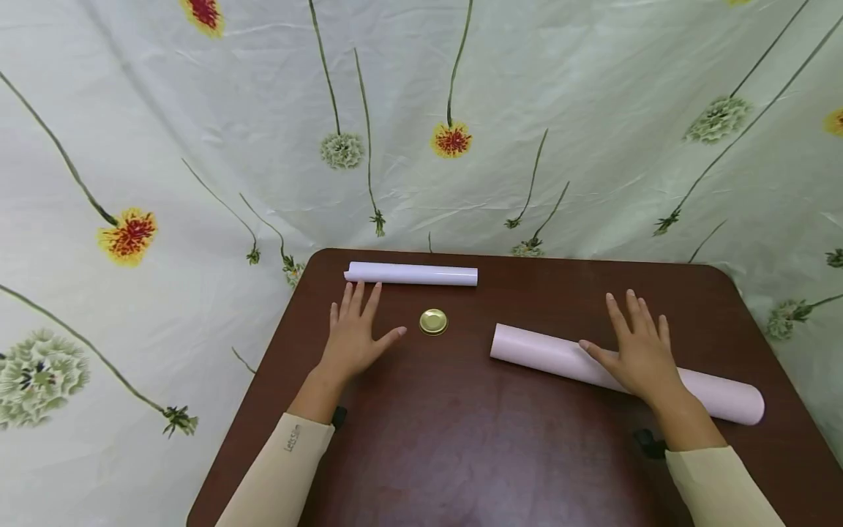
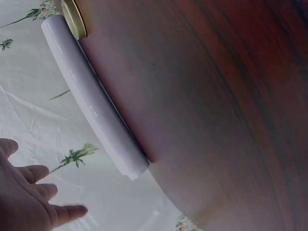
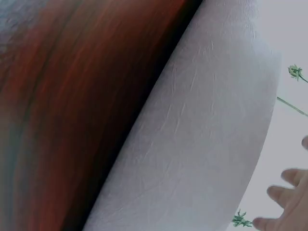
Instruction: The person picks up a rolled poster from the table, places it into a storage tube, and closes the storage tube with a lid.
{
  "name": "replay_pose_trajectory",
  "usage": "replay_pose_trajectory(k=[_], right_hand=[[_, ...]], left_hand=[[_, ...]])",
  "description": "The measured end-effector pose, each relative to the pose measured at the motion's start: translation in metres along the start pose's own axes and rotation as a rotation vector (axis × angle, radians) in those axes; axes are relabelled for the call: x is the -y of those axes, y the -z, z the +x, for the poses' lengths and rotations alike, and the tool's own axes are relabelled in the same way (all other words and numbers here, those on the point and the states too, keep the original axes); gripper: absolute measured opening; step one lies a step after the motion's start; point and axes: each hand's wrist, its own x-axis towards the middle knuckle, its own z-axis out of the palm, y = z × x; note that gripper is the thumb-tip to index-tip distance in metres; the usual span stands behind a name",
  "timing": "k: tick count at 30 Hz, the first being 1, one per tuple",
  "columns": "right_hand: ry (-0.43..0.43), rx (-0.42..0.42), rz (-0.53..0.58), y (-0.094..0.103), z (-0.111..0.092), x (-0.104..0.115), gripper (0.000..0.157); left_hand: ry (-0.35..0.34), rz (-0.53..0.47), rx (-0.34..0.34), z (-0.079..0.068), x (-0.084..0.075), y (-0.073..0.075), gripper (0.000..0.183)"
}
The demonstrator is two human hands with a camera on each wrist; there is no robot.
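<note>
My left hand [image 1: 352,338] is spread with straight fingers, its fingertips just short of a thin, glossy white roll [image 1: 415,274] near the table's far edge. Right of that hand lies a small round gold lid [image 1: 433,322]. In the left wrist view the fingers [image 2: 36,173] hold nothing, and the white roll [image 2: 96,101] lies apart from them. Over a thicker pale pink roll [image 1: 546,353] my right hand [image 1: 642,359] is spread too, covering part of it in the head view. The right wrist view shows the roll's wrinkled surface [image 3: 187,125], with the fingertips [image 3: 281,195] beyond it.
The dark brown table [image 1: 461,439] has rounded far corners. Behind it and along its sides hangs a pale flower-printed cloth [image 1: 263,124]. Dark bands [image 1: 650,443] show at both wrists.
</note>
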Motion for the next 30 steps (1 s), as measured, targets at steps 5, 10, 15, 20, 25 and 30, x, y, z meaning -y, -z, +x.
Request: replay_pose_trajectory(k=[5, 10, 15, 20, 25, 30], right_hand=[[0.058, 0.02, 0.013, -0.005, -0.006, -0.001, 0.098], [0.056, 0.051, 0.004, -0.012, -0.011, 0.0, 0.098], [0.051, 0.058, 0.009, -0.019, -0.016, 0.0, 0.097], [0.06, 0.048, 0.01, -0.025, -0.022, -0.005, 0.094], [0.076, 0.021, -0.023, -0.03, -0.023, -0.008, 0.091], [0.108, -0.005, -0.063, -0.033, -0.024, -0.008, 0.091]], left_hand=[[-0.026, -0.059, -0.054, 0.004, 0.0, 0.002, 0.088], [-0.061, -0.103, -0.113, 0.009, 0.001, 0.001, 0.08], [-0.076, -0.118, -0.146, 0.013, 0.001, -0.001, 0.075], [-0.076, -0.113, -0.145, 0.019, 0.0, -0.003, 0.073], [-0.066, -0.101, -0.119, 0.025, 0.0, -0.003, 0.069], [-0.049, -0.075, -0.091, 0.032, 0.001, -0.007, 0.064]])
